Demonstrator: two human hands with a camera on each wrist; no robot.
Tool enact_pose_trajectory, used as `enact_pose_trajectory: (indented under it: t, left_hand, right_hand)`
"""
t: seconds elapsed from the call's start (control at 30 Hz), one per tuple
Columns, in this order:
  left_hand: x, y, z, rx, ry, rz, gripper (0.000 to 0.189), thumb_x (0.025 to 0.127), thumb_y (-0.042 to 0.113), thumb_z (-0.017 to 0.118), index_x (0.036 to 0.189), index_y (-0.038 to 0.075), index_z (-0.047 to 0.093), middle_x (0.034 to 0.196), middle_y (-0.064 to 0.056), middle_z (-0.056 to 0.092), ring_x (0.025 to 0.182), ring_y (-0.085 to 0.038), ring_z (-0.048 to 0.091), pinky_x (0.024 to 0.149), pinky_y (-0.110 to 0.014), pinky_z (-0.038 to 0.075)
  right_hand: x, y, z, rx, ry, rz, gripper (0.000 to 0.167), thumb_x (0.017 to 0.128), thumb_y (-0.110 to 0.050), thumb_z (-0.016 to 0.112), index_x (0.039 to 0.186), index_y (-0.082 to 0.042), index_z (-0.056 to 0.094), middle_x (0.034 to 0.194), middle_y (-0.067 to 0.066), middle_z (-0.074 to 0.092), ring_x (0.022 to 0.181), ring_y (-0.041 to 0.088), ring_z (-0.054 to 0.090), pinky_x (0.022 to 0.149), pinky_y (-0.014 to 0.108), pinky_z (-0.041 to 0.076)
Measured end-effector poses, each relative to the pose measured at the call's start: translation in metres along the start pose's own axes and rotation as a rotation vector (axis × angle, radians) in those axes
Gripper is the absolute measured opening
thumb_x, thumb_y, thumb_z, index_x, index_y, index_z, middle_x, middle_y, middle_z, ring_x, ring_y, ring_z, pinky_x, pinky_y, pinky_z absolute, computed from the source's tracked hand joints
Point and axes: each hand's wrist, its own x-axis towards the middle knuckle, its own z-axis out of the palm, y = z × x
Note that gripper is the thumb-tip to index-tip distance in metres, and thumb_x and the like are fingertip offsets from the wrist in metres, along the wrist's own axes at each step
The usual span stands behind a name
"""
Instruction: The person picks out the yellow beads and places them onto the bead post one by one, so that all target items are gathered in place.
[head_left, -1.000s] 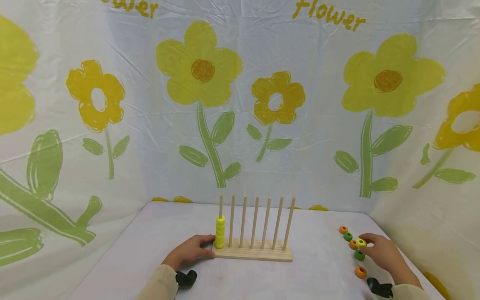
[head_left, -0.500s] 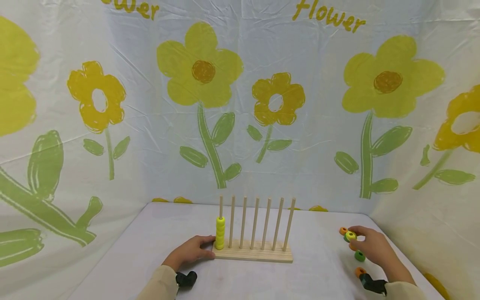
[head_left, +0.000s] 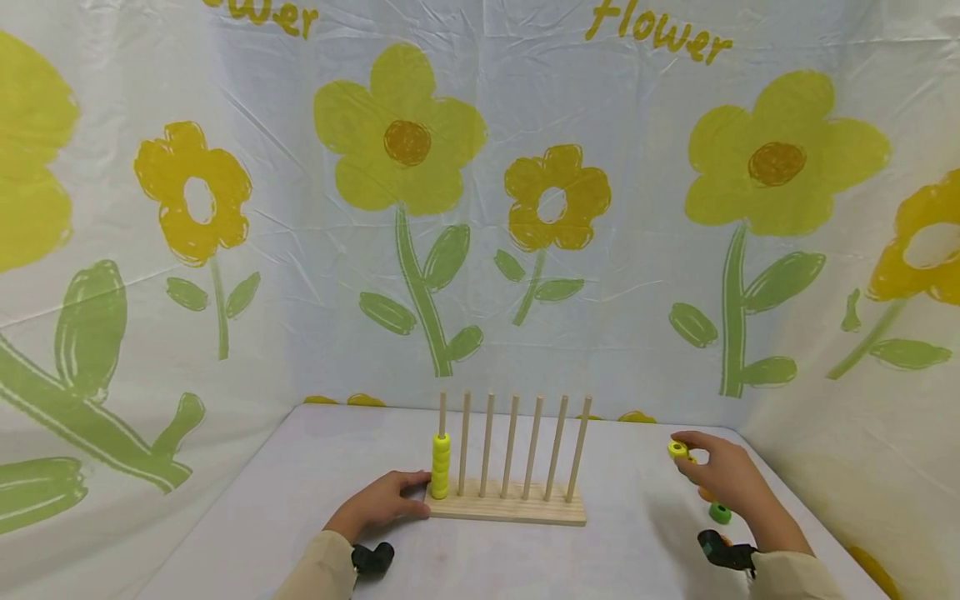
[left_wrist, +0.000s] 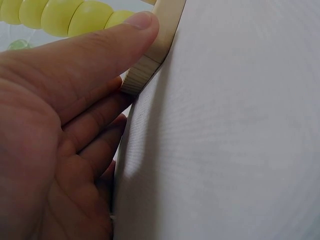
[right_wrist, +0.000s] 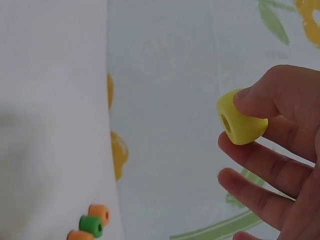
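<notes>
A wooden peg rack stands on the white table, with several upright pegs in a row. Yellow beads are stacked on its leftmost peg; the other pegs are bare. My left hand grips the left end of the base, thumb on its near side and fingertips at the corner in the left wrist view. Off to the right, my right hand pinches a yellow bead between thumb and fingers, raised above the table. The hole of this bead faces away from the palm in the right wrist view.
On the table's right side lie loose beads, among them a green bead. In the right wrist view, an orange bead, a green bead and another orange one sit in a row. A flower-printed cloth hangs behind the table.
My right hand has lifted the yellow bead from among the loose beads and carried it up and to the left. My left hand and the rack have stayed put.
</notes>
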Motion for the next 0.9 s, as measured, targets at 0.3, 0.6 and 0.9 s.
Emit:
enact_pose_trajectory:
  t: [0.3, 0.6, 0.9]
  left_hand:
    - [0.000, 0.002, 0.000, 0.007, 0.005, -0.015, 0.073, 0.076, 0.045, 0.079, 0.139, 0.017, 0.054, 0.145, -0.011, 0.051, 0.137, -0.041, 0.041, 0.108, -0.065, 0.031]
    - [0.001, -0.001, 0.002, -0.006, 0.002, -0.017, 0.073, 0.076, 0.047, 0.078, 0.139, 0.019, 0.054, 0.147, -0.012, 0.049, 0.138, -0.042, 0.038, 0.110, -0.065, 0.029]
    - [0.000, 0.001, 0.001, -0.001, 0.004, -0.016, 0.073, 0.076, 0.046, 0.079, 0.139, 0.018, 0.055, 0.146, -0.012, 0.050, 0.138, -0.042, 0.039, 0.110, -0.065, 0.029]
  right_hand:
    - [0.001, -0.033, -0.008, -0.009, 0.065, -0.070, 0.046, 0.090, -0.028, 0.066, 0.129, -0.006, 0.059, 0.124, 0.023, 0.063, 0.104, 0.041, 0.061, 0.083, 0.061, 0.050]
    - [0.006, -0.058, -0.013, 0.019, 0.063, -0.070, 0.047, 0.091, -0.030, 0.063, 0.133, -0.009, 0.056, 0.130, 0.023, 0.059, 0.092, 0.033, 0.062, 0.072, 0.046, 0.055]
    - [0.010, -0.086, -0.019, 0.049, 0.115, -0.131, 0.044, 0.093, -0.027, 0.062, 0.134, -0.011, 0.056, 0.132, 0.020, 0.060, 0.120, 0.045, 0.052, 0.091, 0.065, 0.047]
